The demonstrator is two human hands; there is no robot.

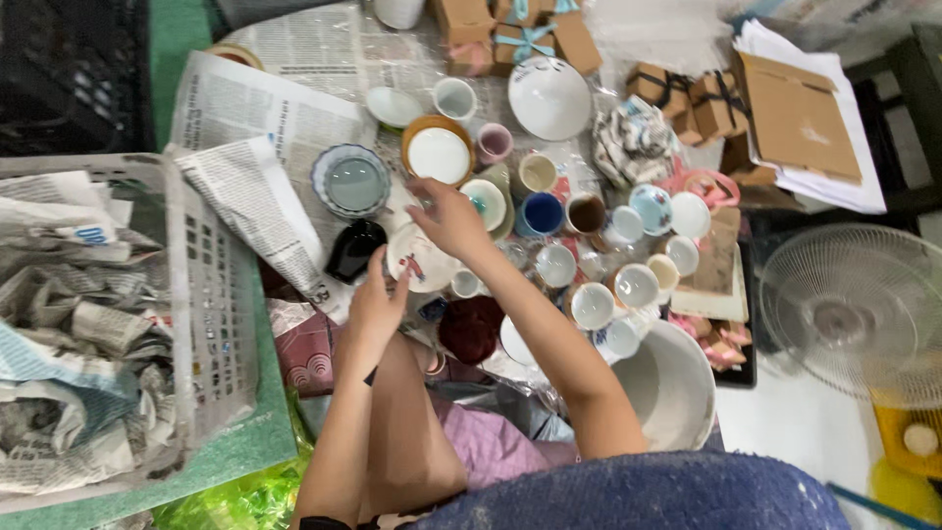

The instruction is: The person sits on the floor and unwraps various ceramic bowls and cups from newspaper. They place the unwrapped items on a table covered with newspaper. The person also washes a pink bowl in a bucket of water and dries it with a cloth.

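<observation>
The person holds a small white plate (420,257) with both hands. The plate has a bit of red paint on it. It sits low over the newspaper (294,98), in the middle of the dishes, just right of a black dish (353,249).

The left hand (377,304) is at the near edge of the plate. Its fingers (383,267) curl up around that edge and hold it. The right hand (449,218) comes over the top of the plate. Its fingers (420,201) are bent and press on the far edge, so they hold the plate too.

Many cups and bowls stand close together around the plate. A blue bowl (353,183) is just behind the black dish. A bowl with a brown rim (438,153) is next to it. A blue cup (541,213) and a brown cup (586,212) stand to the right of the hands. A big white plate (549,96) lies farther back, near some brown boxes (510,34) with bows. A big white bowl (672,388) sits close to the person's right arm.

On the left, a white basket (211,294) is full of crumpled paper (69,324). A fan (859,309) lies on the far right. A pile of card and paper (800,118) is behind the fan.
</observation>
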